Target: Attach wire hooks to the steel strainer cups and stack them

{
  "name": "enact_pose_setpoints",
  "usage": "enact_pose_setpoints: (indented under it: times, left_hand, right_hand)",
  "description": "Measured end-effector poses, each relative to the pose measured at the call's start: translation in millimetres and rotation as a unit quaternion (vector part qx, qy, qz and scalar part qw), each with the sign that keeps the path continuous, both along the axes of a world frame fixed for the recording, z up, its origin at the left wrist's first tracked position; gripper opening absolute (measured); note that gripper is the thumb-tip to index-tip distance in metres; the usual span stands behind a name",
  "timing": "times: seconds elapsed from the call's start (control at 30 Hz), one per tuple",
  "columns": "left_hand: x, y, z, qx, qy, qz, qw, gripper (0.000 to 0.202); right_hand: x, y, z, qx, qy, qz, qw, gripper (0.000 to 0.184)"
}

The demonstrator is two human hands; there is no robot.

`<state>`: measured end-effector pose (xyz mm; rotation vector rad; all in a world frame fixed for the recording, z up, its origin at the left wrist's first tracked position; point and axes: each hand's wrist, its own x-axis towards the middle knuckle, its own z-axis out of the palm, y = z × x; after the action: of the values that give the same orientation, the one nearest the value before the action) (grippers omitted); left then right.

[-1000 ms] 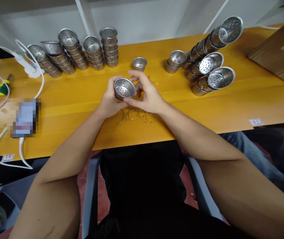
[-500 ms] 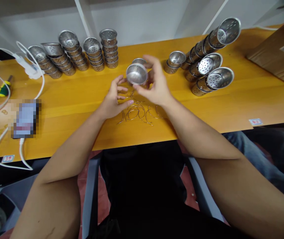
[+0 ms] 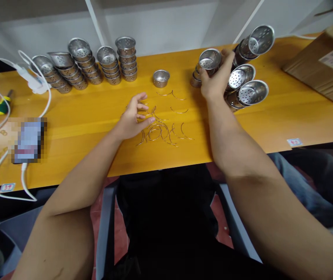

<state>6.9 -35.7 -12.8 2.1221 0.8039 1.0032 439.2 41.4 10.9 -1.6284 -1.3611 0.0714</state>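
My right hand [image 3: 217,79] grips a perforated metal cup [image 3: 210,59] by its sides, at the top of a short stack on the right. Part of that stack is hidden behind the fingers. My left hand [image 3: 133,118] hovers over the table with its fingers apart and nothing in it. Below and beside it lie several thin curved wires [image 3: 157,132], some overlapping. A single small metal cup [image 3: 161,79] stands upright by itself beyond the wires, between the two hands.
Stacks of perforated cups [image 3: 107,64] line the back left. Leaning stacks [image 3: 253,93] stand right of my right hand, with a cardboard box [image 3: 324,62] beyond. At left are a phone [image 3: 29,140], a white cable [image 3: 49,97] and a yellow-green screwdriver [image 3: 3,105].
My right hand has carried the cup from the middle to the short stack on the right. The lone small cup is now uncovered. My left hand has stayed nearly still.
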Motion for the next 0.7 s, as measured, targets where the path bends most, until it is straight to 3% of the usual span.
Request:
enact_pose_setpoints:
  times: [0.13,0.3,0.4,0.5,0.57,0.7]
  left_hand:
    - [0.3,-1.5,2.9,-0.004,0.001,-0.003,1.000,0.098]
    - [0.1,4.4,-5.2,-0.005,-0.023,-0.019,1.000,0.099]
    - [-0.4,7.4,-9.2,-0.011,-0.034,-0.021,0.999,0.099]
    - [-0.9,7.2,-9.2,-0.012,-0.040,-0.019,0.999,0.098]
    - [-1.1,5.8,-7.6,-0.013,-0.041,-0.021,0.999,0.097]
    - [-0.1,2.4,-4.4,-0.010,-0.031,-0.011,0.999,0.096]
  right_hand:
    - [-2.2,1.9,-3.9,-0.009,0.006,-0.032,0.999,0.087]
    - [9.5,27.3,-29.0,0.111,0.101,-0.011,0.989,0.089]
    - [10.5,29.9,-33.6,0.131,0.121,0.011,0.984,0.099]
    - [4.3,12.5,-19.5,0.107,0.095,0.002,0.990,0.105]
    - [-6.8,-7.1,-0.7,0.096,0.057,0.044,0.993,0.099]
    - [-54.6,-49.9,42.1,0.036,-0.012,0.283,0.958,0.073]
